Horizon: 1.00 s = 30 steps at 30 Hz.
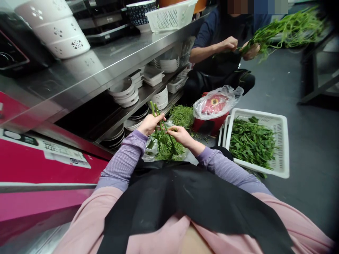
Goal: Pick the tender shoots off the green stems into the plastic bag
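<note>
Green stems (156, 121) stand upright between my two hands, their leafy ends hanging down. My left hand (150, 123) is closed round the stems near their upper part. Just right of it, my right hand (180, 135) pinches the same stems lower down. Below both hands lies a heap of cut greens (169, 150) in a clear plastic bag. A white basket (283, 141) at the right holds trimmed green stems and leaves (251, 143).
Opposite, a person (222, 53) in dark clothes holds a big bunch of greens (288, 30). A red container (209, 123) with plastic over it stands between us. Steel shelving (113, 74) with bowls is at the left; more greens (182, 116) lie ahead.
</note>
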Motion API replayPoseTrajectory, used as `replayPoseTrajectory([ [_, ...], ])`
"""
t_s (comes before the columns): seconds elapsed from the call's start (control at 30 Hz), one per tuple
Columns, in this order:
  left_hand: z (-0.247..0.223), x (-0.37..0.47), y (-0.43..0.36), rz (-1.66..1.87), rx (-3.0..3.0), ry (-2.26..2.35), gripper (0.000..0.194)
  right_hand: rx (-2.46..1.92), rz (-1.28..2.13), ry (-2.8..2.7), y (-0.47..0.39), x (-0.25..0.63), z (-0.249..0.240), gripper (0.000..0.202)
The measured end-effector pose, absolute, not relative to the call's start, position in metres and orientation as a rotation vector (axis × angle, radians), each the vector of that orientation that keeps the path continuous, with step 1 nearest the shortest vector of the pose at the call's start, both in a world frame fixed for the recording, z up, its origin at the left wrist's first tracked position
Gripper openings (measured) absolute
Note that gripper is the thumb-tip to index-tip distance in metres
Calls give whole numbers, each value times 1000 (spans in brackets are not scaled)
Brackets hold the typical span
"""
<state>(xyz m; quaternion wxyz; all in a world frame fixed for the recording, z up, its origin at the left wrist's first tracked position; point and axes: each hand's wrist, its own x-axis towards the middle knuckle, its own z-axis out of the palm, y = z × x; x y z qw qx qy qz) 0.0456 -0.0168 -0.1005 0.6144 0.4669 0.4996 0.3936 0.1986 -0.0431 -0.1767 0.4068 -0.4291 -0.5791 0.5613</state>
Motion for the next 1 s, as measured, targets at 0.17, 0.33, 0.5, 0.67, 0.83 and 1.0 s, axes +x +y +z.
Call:
replayPoseTrajectory([
  [0.17, -102, 40, -19, 877, 1173, 1056, 36, -868, 1935, -1298, -37, 215, -172, 30],
  [0.33, -91, 38, -8, 1251, 1133, 1142, 32, -790, 2034, -1307, -29, 225, -169, 29],
  [0.5, -70, 31, -2, 1293, 1156, 1160, 28, -728, 2102, -1188, -28, 236, -171, 29],
  [0.67, -62, 33, -9, 1265, 1075, 1164, 27, -682, 2175, -1145, -31, 238, -168, 29],
  [0.83, -65, 37, -9, 1296, 1090, 1112, 26, -611, 2306, -1304, -40, 233, -170, 30],
  [1.0, -61, 40, -19, 1411, 1206, 1088, 28, -733, 2146, -1368, -44, 225, -176, 23],
])
